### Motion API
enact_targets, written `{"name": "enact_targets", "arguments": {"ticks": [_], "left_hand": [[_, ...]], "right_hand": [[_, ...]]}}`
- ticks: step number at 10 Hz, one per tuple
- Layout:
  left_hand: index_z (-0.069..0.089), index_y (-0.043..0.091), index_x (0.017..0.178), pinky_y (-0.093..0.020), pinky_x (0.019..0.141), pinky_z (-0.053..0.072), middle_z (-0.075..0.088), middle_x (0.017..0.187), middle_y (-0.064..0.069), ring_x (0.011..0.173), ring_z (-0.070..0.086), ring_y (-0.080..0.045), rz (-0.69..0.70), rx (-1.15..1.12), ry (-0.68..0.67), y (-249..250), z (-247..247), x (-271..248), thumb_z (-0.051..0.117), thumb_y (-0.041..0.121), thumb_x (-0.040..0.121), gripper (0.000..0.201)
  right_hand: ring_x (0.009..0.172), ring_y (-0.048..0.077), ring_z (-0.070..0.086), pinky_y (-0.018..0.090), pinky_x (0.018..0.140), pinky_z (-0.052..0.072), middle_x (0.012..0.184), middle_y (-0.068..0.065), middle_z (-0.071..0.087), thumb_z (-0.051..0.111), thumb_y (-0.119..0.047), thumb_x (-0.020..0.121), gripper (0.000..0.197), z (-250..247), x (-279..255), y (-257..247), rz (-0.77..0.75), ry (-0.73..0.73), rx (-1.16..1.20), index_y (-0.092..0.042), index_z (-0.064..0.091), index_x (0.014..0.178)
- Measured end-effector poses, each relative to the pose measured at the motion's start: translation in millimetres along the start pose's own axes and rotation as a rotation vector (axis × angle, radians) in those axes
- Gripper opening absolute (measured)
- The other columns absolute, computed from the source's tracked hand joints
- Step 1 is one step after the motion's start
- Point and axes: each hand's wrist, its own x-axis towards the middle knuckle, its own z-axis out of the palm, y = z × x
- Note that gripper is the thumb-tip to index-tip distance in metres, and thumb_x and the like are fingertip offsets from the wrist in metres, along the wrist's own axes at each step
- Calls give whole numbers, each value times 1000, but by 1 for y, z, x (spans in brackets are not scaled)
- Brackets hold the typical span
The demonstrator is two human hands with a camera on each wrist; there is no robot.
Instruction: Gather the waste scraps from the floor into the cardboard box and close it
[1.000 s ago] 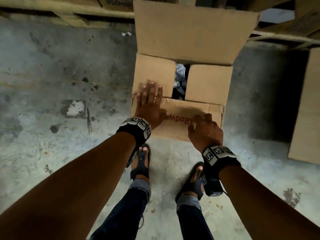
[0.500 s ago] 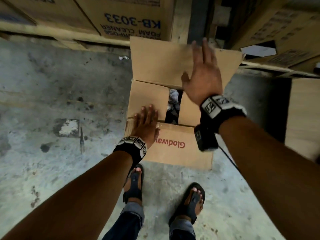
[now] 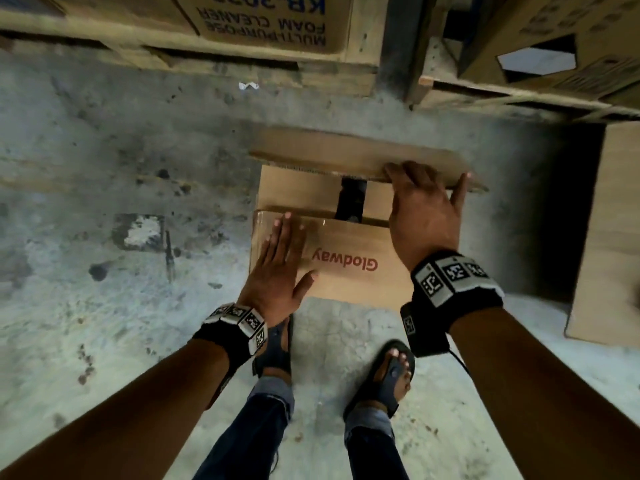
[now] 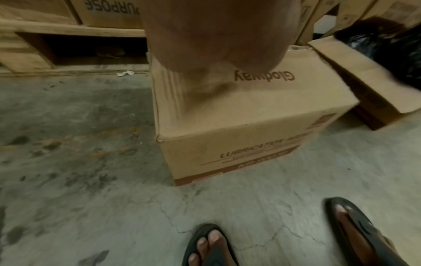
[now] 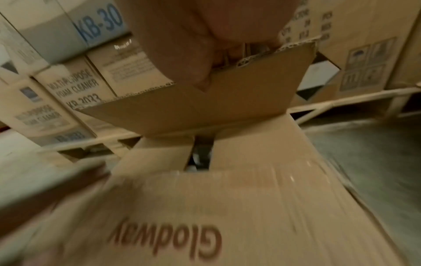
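While the box (image 3: 349,271) sits on the concrete floor (image 3: 104,306) just ahead of the person's sandalled feet (image 3: 388,379), its near flap (image 3: 346,258), printed "Glodway", lies folded flat over the top. On that flap the left hand (image 3: 277,271) rests palm down with fingers straight and together, thumb spread to the side: a flat, wide grip that holds nothing. The right hand (image 3: 424,216) is raised above the box and its grip is on the far flap (image 3: 346,157), fingers curled over the free edge and thumb under it, as the right wrist view shows from below. That flap is tilted partway down, not yet flat. Beneath it the two side flaps (image 3: 294,188) are folded in, with a dark gap (image 3: 351,202) between them where pale scraps show faintly in the right wrist view. One small white scrap (image 3: 248,85) lies on the floor well apart from the box, close to a wooden pallet (image 3: 242,60) loaded with cartons (image 3: 263,19). Another open carton (image 4: 364,81) stands just to the right of the box, with black plastic (image 4: 387,50) in it.
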Motion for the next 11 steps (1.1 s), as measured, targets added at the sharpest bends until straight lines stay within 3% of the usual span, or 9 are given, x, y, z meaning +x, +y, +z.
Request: {"name": "enact_targets", "arguments": {"ticks": [1, 2, 3, 4, 6, 9, 10, 11], "left_hand": [[13, 12, 155, -43, 124, 13, 1, 164, -17, 153, 0, -33, 86, -25, 190, 14, -18, 4, 46, 42, 99, 72], [14, 12, 156, -48, 123, 10, 5, 164, -17, 152, 2, -35, 29, 67, 238, 17, -28, 38, 43, 45, 99, 72], [11, 12, 157, -52, 122, 11, 5, 165, -14, 152, 4, -37, -39, 192, 125, 8, -19, 68, 35, 47, 99, 72], [7, 14, 158, -53, 122, 9, 1, 166, -12, 152, -1, -37, -54, 252, 42, -6, 0, 81, 31, 48, 99, 72], [4, 17, 158, -47, 123, 3, 0, 166, -10, 153, 0, -32, -61, 304, 78, -15, 18, 89, 29, 50, 98, 73], [5, 18, 158, -48, 121, 7, -3, 166, -8, 153, 0, -33, -94, 276, -50, 2, -11, 87, 35, 52, 96, 77], [15, 18, 157, -47, 122, 8, -1, 166, -5, 153, 1, -29, -114, 180, -97, 5, -24, 90, 35, 54, 96, 74], [32, 13, 151, -51, 121, 17, 12, 165, -10, 152, 10, -32, -139, 170, -93, 2, -28, 68, 30, 59, 92, 74]], "right_hand": [[150, 29, 28, 71, 117, 7, 159, 7, 38, 50, -4, 94, 65, 33, -21, 8, 8, -78, 5, -26, 37, 154], [156, 28, 3, 67, 119, -1, 170, 5, 7, 37, -33, 104, 63, 59, -34, 12, 31, -190, 96, -29, 12, 161], [155, 26, -14, 63, 119, -8, 169, -2, -13, 20, -61, 101, 70, 82, -44, 16, 31, -258, 108, -34, -5, 160], [154, 26, -16, 64, 119, -6, 169, -1, -17, 19, -66, 100, 74, 104, -47, 22, 21, -256, 84, -33, -8, 160], [154, 28, -19, 69, 116, -7, 168, 1, -19, 19, -61, 103, 72, 134, -46, 27, 21, -229, 25, -30, -11, 160], [153, 27, -20, 68, 116, -8, 167, 0, -22, 23, -66, 98, 79, 112, -41, 21, 40, -369, 33, -31, -12, 160], [154, 29, -16, 65, 119, -3, 168, 2, -19, 34, -58, 99, 79, 90, -38, 17, 50, -431, 117, -29, -7, 160], [156, 30, -3, 59, 122, 10, 170, 5, -5, 42, -48, 101, 76, 71, -52, 14, 97, -423, 213, -26, 2, 161]]}}
